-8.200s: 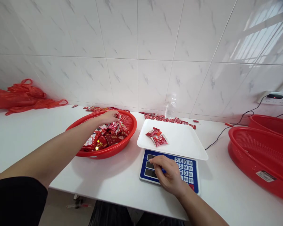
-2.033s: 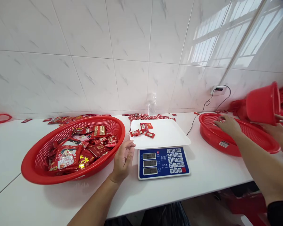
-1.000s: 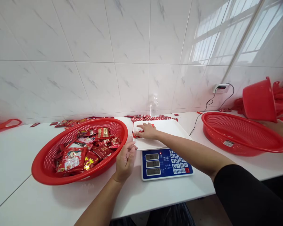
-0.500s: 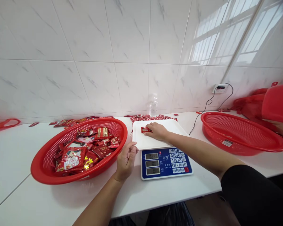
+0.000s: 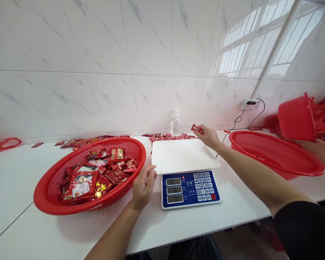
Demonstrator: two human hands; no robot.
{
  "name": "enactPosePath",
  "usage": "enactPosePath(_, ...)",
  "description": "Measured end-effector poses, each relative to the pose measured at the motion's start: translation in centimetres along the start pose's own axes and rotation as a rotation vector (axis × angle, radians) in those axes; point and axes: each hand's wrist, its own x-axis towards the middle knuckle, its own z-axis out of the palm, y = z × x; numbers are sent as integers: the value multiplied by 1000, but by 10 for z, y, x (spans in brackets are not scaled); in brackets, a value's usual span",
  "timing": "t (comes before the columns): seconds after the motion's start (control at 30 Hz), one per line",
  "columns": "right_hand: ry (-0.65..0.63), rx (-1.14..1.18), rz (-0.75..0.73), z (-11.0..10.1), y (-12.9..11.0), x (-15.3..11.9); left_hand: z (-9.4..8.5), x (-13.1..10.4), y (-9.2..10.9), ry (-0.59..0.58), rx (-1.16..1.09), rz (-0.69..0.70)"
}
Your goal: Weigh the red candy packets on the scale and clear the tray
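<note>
My right hand (image 5: 209, 136) is raised over the back right of the scale's white weighing plate (image 5: 182, 155), pinching a small red packet (image 5: 196, 128) between thumb and fingers. Beneath the plate, the digital scale (image 5: 189, 189) shows its blue keypad and three displays. My left hand (image 5: 144, 186) rests beside the plate's front left corner, fingers loosely bent and apart, holding nothing. Close to it on the left, a red perforated basket (image 5: 47, 198) carries a heap of red snack packets (image 5: 100, 173).
Loose red packets (image 5: 169, 137) lie along the tiled wall, near a clear plastic bottle (image 5: 175, 122). On the right stands another red basket (image 5: 276, 151). Another person's hand (image 5: 314, 148) holds a red tub (image 5: 296, 117). A power cord (image 5: 234, 126) runs from the wall socket (image 5: 251, 104).
My right hand has lifted the red packet off the plate and moved back and to the right. My left hand has barely moved. The other person's red tub has shifted left and tilted.
</note>
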Motion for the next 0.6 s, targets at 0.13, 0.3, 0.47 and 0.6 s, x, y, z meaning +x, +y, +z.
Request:
enactPosePath(0.13,86,-143,208,-40,77,-12,0,-2,1,-18,-2,17)
enactPosePath(0.3,49,-293,497,-77,159,-39,0,-4,1,-39,4,40)
enactPosePath(0.47,36,-280,653,-88,201,-61,-1,-2,0,-15,19,31)
enactPosePath(0.6,98,-213,620,-79,208,-67,0,-1,-2,-24,23,-1)
